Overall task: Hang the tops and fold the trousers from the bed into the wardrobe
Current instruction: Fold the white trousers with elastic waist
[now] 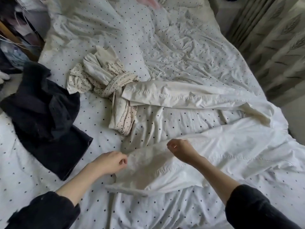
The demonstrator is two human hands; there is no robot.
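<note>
White trousers [189, 164] lie spread across the bed [181, 47], one leg [189, 96] stretching toward the far right. My left hand [110, 162] pinches the fabric at the near left edge. My right hand [179, 148] grips the upper edge of the same leg, fingers curled. A cream polka-dot garment [105, 80] lies bunched in the middle of the bed. A dark navy garment [44, 113] is crumpled at the left.
The bed carries a white duvet with small dark dots. Patterned curtains [272, 47] hang at the right. Cluttered shelves and wires [14, 35] stand at the far left. A pink item [153, 1] pokes in at the top edge.
</note>
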